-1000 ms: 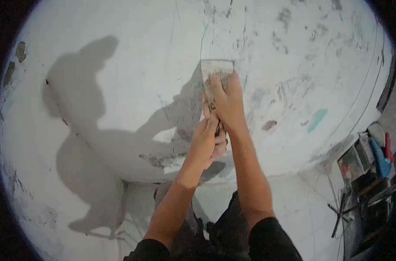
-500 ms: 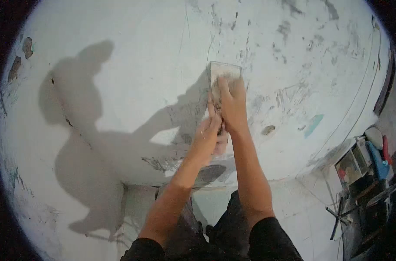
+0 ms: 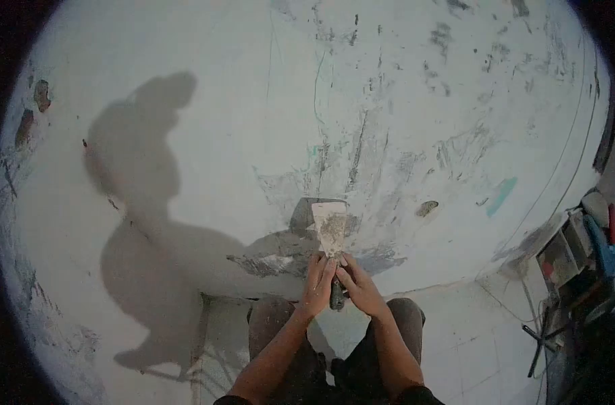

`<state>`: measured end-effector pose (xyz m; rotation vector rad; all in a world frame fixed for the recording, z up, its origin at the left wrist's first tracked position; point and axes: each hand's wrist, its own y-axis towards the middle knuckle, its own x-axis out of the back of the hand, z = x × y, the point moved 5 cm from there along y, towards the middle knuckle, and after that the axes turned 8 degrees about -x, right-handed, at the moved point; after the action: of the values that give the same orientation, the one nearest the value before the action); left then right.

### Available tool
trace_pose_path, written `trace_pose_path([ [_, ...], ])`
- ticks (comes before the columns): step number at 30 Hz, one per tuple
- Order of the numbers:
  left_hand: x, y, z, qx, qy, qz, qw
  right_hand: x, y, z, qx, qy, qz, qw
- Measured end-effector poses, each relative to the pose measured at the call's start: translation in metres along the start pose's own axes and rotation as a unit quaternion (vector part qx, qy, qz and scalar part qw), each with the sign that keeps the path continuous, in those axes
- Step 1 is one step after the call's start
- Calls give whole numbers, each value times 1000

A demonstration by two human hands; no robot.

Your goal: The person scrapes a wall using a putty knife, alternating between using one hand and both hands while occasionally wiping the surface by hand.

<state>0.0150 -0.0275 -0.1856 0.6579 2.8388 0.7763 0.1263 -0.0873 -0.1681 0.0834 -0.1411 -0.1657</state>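
Note:
A putty knife with a wide, pale blade point(image 3: 331, 226) and a dark handle point(image 3: 336, 297) is held low before the scuffed white wall point(image 3: 226, 135). The blade points up and is smeared with grey-brown residue. My left hand point(image 3: 317, 283) is closed round the left side of the tool, near the base of the blade. From the right, my right hand point(image 3: 360, 287) closes on the same part, its fingers meeting those of my left hand. The handle's end sticks out below both hands. Whether the blade touches the wall is unclear.
My bent knees point(image 3: 270, 324) are below the hands, above the pale floor point(image 3: 456, 337). At the right stand a shelf unit point(image 3: 560, 256) with items and a black-legged object point(image 3: 540, 341). The wall has holes, including one point(image 3: 427, 208), and a crack at the left.
Both hands and the putty knife have moved down the wall. My right hand has shifted from the blade to its base. The knees now show further apart, and the shadow has moved slightly right.

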Motion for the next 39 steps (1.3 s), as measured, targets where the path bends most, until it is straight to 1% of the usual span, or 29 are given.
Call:
trace_pose_path([
  [1,5,7,-5,-9,58,17,998,0,4,-2,5,4,2,1000],
  [2,10,9,-11,0,24,24,999,0,6,-4,35,20,10,999],
  [3,16,14,-21,0,30,25,999,1,5,-5,63,36,17,997],
  [4,20,20,-35,-43,59,59,996,2,1,-3,6,66,67,996],
  [5,23,27,-45,-86,86,96,988,0,-5,8,8,73,64,995],
  [6,25,34,-43,-81,102,129,983,-1,-13,19,-4,133,68,989],
  [7,28,42,-50,-83,99,133,983,-1,-17,25,-18,189,73,979],
  [9,23,60,-78,-123,149,210,958,1,-17,39,4,165,56,985],
  [10,21,73,-103,-172,188,196,947,5,-16,53,38,189,19,981],
  [11,26,84,-121,-170,220,158,947,11,-16,68,72,214,-17,974],
  [12,30,93,-136,-165,254,121,945,21,-10,86,101,171,-24,980],
  [13,31,101,-154,-232,288,84,925,27,-2,102,100,172,-24,980],
  [14,32,108,-171,-297,322,48,898,32,4,121,130,166,-16,977],
  [15,28,113,-187,-374,382,60,843,35,10,137,159,161,-9,974],
  [17,12,123,-215,-396,473,90,782,35,21,159,167,137,-16,976],
  [18,9,128,-216,-395,479,92,778,33,24,163,177,108,-26,978],
  [19,3,131,-214,-384,518,121,755,29,27,158,178,116,-22,977],
  [20,-2,133,-211,-372,555,147,729,27,30,148,165,153,-19,974],
  [21,-4,136,-208,-373,562,147,724,25,33,141,155,190,-16,969],
  [22,-7,136,-201,-383,604,157,681,19,28,136,133,219,-12,967],
  [24,-14,137,-191,-401,667,177,603,9,34,120,141,250,-4,958],
  [25,-16,137,-188,-396,671,185,599,5,36,115,147,273,1,951],
  [27,-21,137,-188,-406,692,163,574,1,35,113,145,282,-5,948],
  [29,-27,137,-196,-396,697,159,577,2,35,109,111,256,1,960],
  [31,-30,141,-196,-394,698,151,578,5,38,104,107,262,6,959],
  [32,-33,143,-194,-397,686,150,591,6,37,105,112,265,11,958],
  [35,-37,142,-190,-405,691,154,579,10,32,109,111,288,31,951],
  [36,-42,137,-197,-437,745,168,476,10,31,109,98,296,37,950],
  [39,-39,136,-188,-396,757,172,490,10,28,110,84,294,49,951],
])
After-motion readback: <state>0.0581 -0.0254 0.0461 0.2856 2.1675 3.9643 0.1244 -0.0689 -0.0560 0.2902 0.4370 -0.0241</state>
